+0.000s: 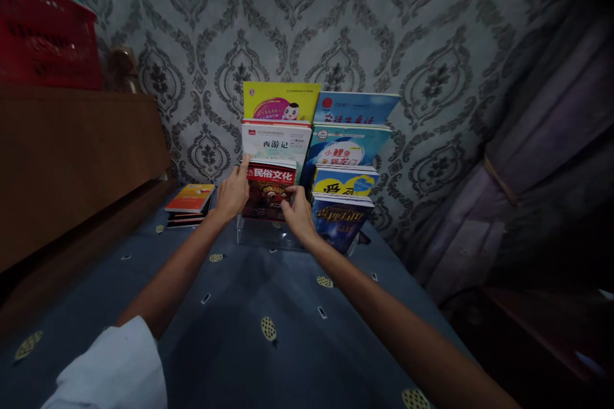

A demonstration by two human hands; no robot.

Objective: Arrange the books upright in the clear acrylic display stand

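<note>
A dark red book (269, 194) stands upright at the left front of a clear stand (268, 234). My left hand (233, 192) is at its left edge, with the index finger pointing up. Against its right side rests my right hand (298, 212), thumb and fingers at the edge. Behind it rise a white book (278, 142) and a yellow book (281, 101). The right column holds a dark blue book (340, 220), a yellow-and-blue book (345, 182), a teal book (352, 144) and a blue book (357, 107).
An orange book (190, 198) tops a small pile left of the stand on the dark blue tablecloth (230, 332). A wooden cabinet (77, 160) with a red basket (48, 38) stands at the left. Patterned wall lies behind; a curtain (480, 204) hangs at the right.
</note>
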